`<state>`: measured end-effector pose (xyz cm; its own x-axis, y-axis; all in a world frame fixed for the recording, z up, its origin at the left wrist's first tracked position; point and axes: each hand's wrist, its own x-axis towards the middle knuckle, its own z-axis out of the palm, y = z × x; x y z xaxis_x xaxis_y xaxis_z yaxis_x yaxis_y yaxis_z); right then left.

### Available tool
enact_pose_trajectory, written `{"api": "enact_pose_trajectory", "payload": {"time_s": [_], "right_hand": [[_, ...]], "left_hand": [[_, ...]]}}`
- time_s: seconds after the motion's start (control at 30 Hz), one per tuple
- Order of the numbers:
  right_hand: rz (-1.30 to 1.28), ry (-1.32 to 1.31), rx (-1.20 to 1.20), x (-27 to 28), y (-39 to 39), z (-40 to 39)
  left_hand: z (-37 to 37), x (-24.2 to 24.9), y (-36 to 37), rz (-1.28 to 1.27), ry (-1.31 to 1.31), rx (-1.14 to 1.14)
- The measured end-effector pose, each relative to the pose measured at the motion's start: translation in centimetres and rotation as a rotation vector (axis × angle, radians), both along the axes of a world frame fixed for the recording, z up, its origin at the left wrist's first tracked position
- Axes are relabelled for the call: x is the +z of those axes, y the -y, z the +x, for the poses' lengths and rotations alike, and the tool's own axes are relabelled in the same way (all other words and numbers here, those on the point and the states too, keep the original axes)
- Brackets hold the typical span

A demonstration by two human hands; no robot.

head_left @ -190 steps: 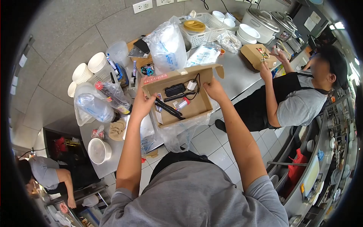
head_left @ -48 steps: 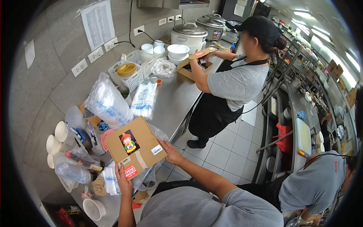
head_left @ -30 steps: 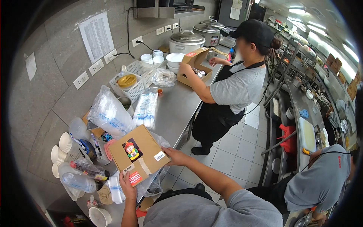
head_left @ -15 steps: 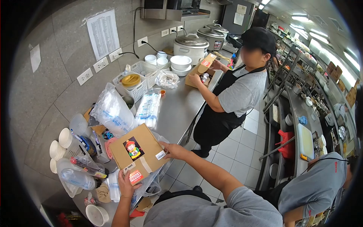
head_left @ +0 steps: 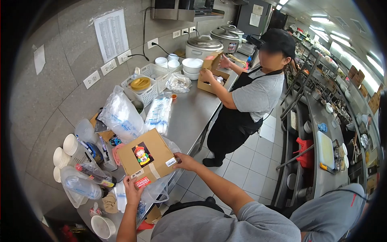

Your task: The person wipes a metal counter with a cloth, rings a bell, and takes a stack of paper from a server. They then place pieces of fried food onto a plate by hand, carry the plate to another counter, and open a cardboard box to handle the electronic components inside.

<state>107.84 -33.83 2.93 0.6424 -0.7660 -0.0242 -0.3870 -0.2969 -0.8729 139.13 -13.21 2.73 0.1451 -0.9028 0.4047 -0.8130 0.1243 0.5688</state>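
Note:
A closed cardboard box [head_left: 161,150] with a cartoon sticker, a barcode label and a red FRAGILE label is held between my hands over the near end of the steel counter. My left hand [head_left: 132,190] grips its lower left edge, next to the FRAGILE label [head_left: 142,182]. The near right corner, by the barcode label [head_left: 170,162], is in the fingers of my right hand [head_left: 185,162]. Clear plastic bagging [head_left: 157,192] shows beneath the box. Just behind it stands a big plastic bag of clear packaging [head_left: 122,115].
Across the steel counter [head_left: 191,111], a co-worker in a black apron [head_left: 231,129] handles an open cardboard box [head_left: 207,86]. Stacked paper bowls [head_left: 61,157], wrapped bottles and white baskets [head_left: 142,92] line the wall side. Another person in grey [head_left: 326,211] leans at the lower right.
The box in my hands has shifted slightly up and to the right, and its tilt has changed a little. The co-worker's box lid is raised further. The person at lower right has leaned lower.

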Motion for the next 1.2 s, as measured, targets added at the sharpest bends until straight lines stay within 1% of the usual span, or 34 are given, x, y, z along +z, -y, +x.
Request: {"api": "enact_pose_trajectory", "payload": {"time_s": [0.07, 0.1, 0.13, 0.17, 0.2, 0.23, 0.27, 0.3, 0.33, 0.37, 0.4, 0.43, 0.47, 0.53, 0.57, 0.6, 0.63, 0.67, 0.73, 0.8, 0.87, 0.9, 0.97, 1.0, 1.07, 1.1, 1.13, 1.17, 1.2], "right_hand": [[0.019, 0.008, -0.07, -0.2, -0.4, 0.0], [0.018, 0.009, -0.065, -0.7, -0.4, -0.1], [-0.258, -0.04, -0.179, -1.2, -0.5, -0.1], [-0.532, -0.09, -0.289, -1.8, -0.7, 0.0], [-0.524, -0.09, -0.278, -2.2, -0.8, 0.3], [-0.474, -0.092, -0.336, -2.3, -0.6, 0.6], [-0.423, -0.096, -0.393, -2.5, -0.4, 0.9], [-0.232, -0.067, -0.338, -2.0, -0.2, 1.3], [-0.223, -0.071, -0.327, -1.4, -0.3, 1.5], [-0.061, 0.029, -0.349, -0.8, -0.7, 1.6], [0.107, 0.125, -0.366, -0.2, -1.2, 1.8], [0.19, 0.123, -0.349, 0.7, -1.5, 1.5], [0.202, 0.122, -0.323, 0.6, -2.1, 1.3], [0.421, 0.34, -0.427, 0.2, -2.5, 1.0], [0.418, 0.337, -0.425, 0.0, -3.0, 1.0], [0.516, 0.442, -0.449, -0.7, -3.6, 0.6], [0.611, 0.551, -0.475, -1.0, -4.3, 0.2], [0.597, 0.555, -0.485, -1.2, -4.7, -0.2], [0.851, 0.647, -0.609, -0.9, -5.9, -0.7], [0.791, 0.628, -0.683, -1.7, -6.4, -1.2], [0.768, 0.562, -0.653, -0.7, -7.1, -2.5], [0.742, 0.578, -0.679, -0.1, -7.7, -3.5], [0.653, 0.67, -0.548, 1.7, -8.7, -4.1], [0.641, 0.676, -0.541, 3.3, -8.7, -4.3], [0.578, 0.715, -0.469, 6.7, -9.1, -5.0], [0.577, 0.721, -0.439, 8.5, -8.8, -5.1], [0.535, 0.705, -0.418, 10.3, -8.3, -5.1], [0.509, 0.732, -0.392, 12.0, -7.9, -5.0], [0.427, 0.727, -0.37, 14.1, -7.4, -4.8]], "left_hand": [[-0.2, 0.6, 0.4, 0.016, -0.043, 0.01], [-0.8, 0.9, 0.7, -0.022, -0.29, 0.104], [-1.0, 1.1, 1.0, -0.06, -0.536, 0.198], [-0.6, 0.8, 1.4, -0.056, -0.536, 0.207], [0.1, 0.1, 1.7, 0.061, -0.643, 0.242], [0.5, -0.4, 2.1, 0.178, -0.75, 0.28], [0.9, -1.0, 2.5, 0.184, -0.754, 0.294], [1.2, -1.4, 3.1, 0.272, -0.75, 0.244], [1.3, -1.0, 3.5, 0.358, -0.745, 0.193], [1.3, -0.8, 3.8, 0.364, -0.748, 0.21], [0.6, -0.2, 4.0, 0.319, -0.765, 0.153], [0.0, 0.3, 3.6, 0.272, -0.779, 0.102], [-0.8, 1.0, 2.9, 0.271, -0.778, 0.131], [-2.2, 2.5, 2.4, 0.261, -0.964, 0.219], [-2.2, 1.6, 2.3, 0.251, -1.018, 0.236], [-2.4, 1.2, 1.9, 0.249, -1.021, 0.227], [-2.6, 0.8, 1.7, 0.188, -1.132, 0.233], [-2.9, 0.3, 1.8, 0.124, -1.242, 0.237], [-4.2, 2.3, 0.9, 0.135, -1.296, 0.183], [-5.7, 3.7, 0.2, 0.125, -1.416, 0.147], [-5.8, 2.2, -0.4, 0.045, -1.556, 0.183], [-6.5, 3.0, -0.7, 0.056, -1.559, 0.143], [-6.9, 5.8, -2.0, 0.117, -1.846, 0.073], [-6.8, 6.5, -2.1, 0.106, -1.843, 0.06], [-6.3, 7.7, -3.0, 0.243, -1.834, -0.203], [-6.2, 8.8, -3.1, 0.258, -1.696, -0.109], [-6.1, 9.9, -2.9, 0.215, -1.688, -0.085], [-5.9, 11.0, -2.6, 0.172, -1.629, -0.118], [-5.8, 12.3, -2.3, 0.119, -1.566, -0.14]]}}
